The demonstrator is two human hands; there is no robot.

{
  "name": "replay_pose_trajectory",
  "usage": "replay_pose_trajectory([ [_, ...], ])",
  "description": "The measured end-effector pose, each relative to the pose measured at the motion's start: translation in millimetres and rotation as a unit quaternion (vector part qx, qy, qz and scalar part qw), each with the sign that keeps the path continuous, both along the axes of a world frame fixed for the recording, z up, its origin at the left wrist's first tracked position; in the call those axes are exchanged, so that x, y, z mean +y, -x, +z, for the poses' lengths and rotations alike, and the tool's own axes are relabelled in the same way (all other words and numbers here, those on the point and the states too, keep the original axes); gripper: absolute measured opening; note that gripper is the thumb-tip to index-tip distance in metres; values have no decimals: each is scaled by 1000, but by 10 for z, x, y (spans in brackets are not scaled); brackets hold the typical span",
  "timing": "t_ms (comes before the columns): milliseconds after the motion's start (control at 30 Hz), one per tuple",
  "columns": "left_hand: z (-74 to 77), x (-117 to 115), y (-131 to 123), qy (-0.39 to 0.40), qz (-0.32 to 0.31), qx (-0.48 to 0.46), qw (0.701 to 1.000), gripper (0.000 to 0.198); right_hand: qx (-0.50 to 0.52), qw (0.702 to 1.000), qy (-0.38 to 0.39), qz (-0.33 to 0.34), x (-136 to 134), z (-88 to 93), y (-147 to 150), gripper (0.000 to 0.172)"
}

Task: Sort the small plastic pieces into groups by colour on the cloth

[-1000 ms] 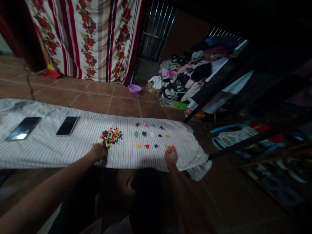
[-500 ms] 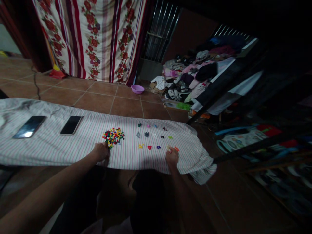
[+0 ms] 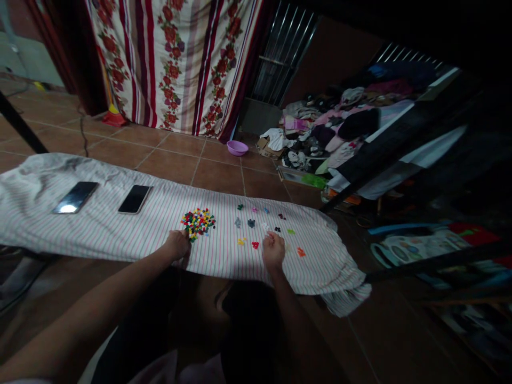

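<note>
A striped cloth (image 3: 100,229) covers a long low board in front of me. On it lies a heap of small mixed-colour pieces (image 3: 198,222). My left hand (image 3: 178,245) rests curled at the heap's near left edge, fingers closed; what they hold is hidden. To the right, small sorted clusters (image 3: 256,226) of pieces lie in rows, with an orange cluster (image 3: 301,252) at the far right. My right hand (image 3: 273,248) is fisted over the near row, next to a red cluster (image 3: 255,245).
Two dark phones (image 3: 75,197) (image 3: 135,199) lie on the cloth to the left. Beyond are a tiled floor, a floral curtain (image 3: 180,58), a purple basin (image 3: 237,148) and a pile of clothes (image 3: 324,133) on a bed frame. Toys lie at the right.
My right hand has moved left, away from the orange cluster and towards the middle of the near row. The view has swung rightwards. The left hand stays at the heap.
</note>
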State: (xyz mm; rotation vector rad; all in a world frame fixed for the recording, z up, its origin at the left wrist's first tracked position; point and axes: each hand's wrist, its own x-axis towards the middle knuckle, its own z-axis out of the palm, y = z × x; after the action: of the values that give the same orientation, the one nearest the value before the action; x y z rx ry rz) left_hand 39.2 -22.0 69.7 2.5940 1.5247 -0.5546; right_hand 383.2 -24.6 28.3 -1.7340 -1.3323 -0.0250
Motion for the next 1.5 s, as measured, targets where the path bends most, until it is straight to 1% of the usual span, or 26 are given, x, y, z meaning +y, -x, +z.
replay_pose_trajectory([
  [100,-62,1,14,-11,0,-7,1000,31,14,996,19,88,105,39,376,28],
  [167,-97,-6,22,-18,0,-8,1000,33,21,987,51,150,154,29,626,26],
  [267,-129,-34,32,-35,-2,-4,999,37,17,970,111,215,201,-13,971,23],
  [367,-133,-86,44,-54,-3,3,999,45,-1,954,158,256,238,-43,1256,22],
  [433,-122,-129,54,-69,1,6,998,52,-19,946,178,271,265,-44,1405,22],
  [567,-99,-220,78,-100,18,7,995,59,-59,939,206,268,324,-22,1612,22],
  [733,-121,-302,107,-120,32,2,992,63,-88,932,233,264,356,-15,1734,28],
  [933,-137,-337,121,-132,40,5,990,64,-97,931,242,257,369,-19,1776,28],
  [1200,-183,-358,130,-136,61,-29,988,65,-82,938,230,247,370,-75,1714,29],
  [1500,-219,-377,154,-141,62,-27,988,66,-90,945,224,222,373,-138,1656,31],
])
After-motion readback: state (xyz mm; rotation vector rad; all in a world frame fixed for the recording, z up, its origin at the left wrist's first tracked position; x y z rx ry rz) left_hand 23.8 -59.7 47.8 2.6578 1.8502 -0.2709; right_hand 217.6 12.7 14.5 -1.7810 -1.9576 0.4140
